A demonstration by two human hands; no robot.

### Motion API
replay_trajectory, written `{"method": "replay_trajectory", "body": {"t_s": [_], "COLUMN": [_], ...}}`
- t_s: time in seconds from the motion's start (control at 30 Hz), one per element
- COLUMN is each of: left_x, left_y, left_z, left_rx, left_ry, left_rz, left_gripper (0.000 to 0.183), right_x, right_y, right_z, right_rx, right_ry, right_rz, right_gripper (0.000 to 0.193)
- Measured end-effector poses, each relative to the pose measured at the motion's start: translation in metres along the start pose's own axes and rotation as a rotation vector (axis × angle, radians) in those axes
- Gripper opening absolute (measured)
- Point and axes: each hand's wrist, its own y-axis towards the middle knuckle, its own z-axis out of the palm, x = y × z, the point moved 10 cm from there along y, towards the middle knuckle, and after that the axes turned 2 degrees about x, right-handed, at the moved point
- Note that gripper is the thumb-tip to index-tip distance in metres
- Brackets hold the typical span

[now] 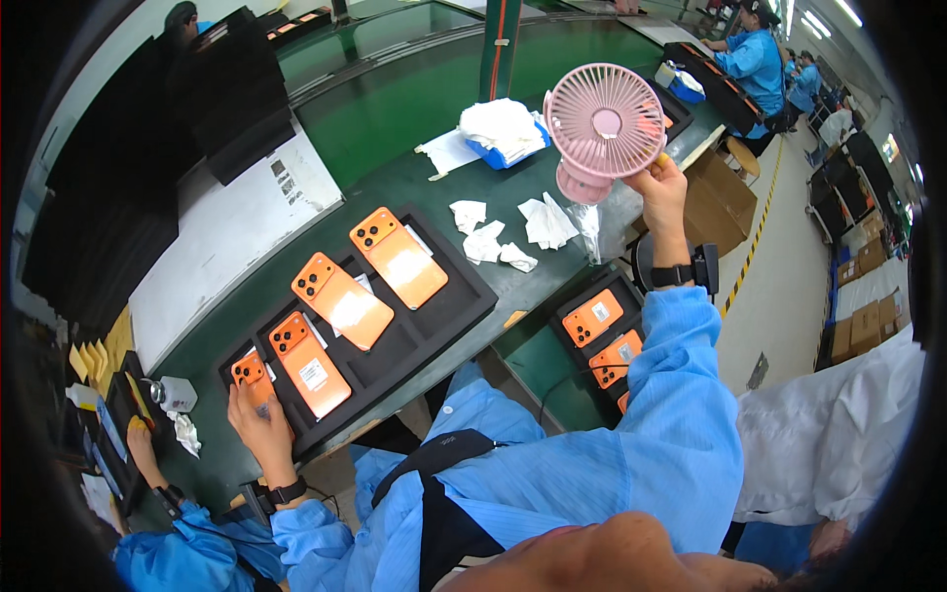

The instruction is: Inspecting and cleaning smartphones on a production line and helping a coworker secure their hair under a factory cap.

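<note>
At 8 o'clock, the left hand [261, 426] is bending its fingers over the lower part of a phone [251, 371]; I cannot tell if it is gripping or only touching. This orange phone is lying at the near left end of a black tray [472, 298], its camera side facing up. In the same tray, three more phones are resting in a slanting row: the first phone [311, 367] at 8 o'clock, wearing a white label, the second phone [345, 306] at 9 and the third phone [399, 259] at 10. Between 3 and 4 o'clock, a lower tray [631, 295] is holding other orange phones, partly hidden by the sleeve.

At 2 o'clock, the right hand [659, 192] is grasping the rim of a pink fan [604, 123]; the fan is showing at 1 o'clock. I cannot tell if its base is touching the table [395, 183]. At 12 o'clock, crumpled tissues [483, 243] are lying beyond the tray, and farther, a blue box [515, 151] is carrying a white heap. Between 1 and 2, far away, a co-worker [755, 64] in blue is standing beside a dark tray [705, 81].
</note>
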Motion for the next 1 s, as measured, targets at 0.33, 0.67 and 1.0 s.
{"method": "replay_trajectory", "body": {"t_s": [0.33,0.67,1.0], "left_x": [-0.161,-0.259,-0.253], "left_y": [-0.017,-0.052,-0.058], "left_z": [0.074,0.09,0.074], "left_rx": [0.739,1.358,1.367], "left_ry": [-1.401,-2.183,-2.153], "left_rz": [-0.235,-0.469,-0.456], "left_gripper": [0.049,0.059,0.055], "right_x": [0.011,-0.006,0.01], "right_y": [-0.049,-0.135,-0.151], "right_z": [0.131,0.269,0.311], "right_rx": [0.475,0.837,0.86], "right_ry": [0.324,0.464,0.577], "right_rz": [0.265,0.54,0.636], "right_gripper": [0.035,0.034,0.051]}}
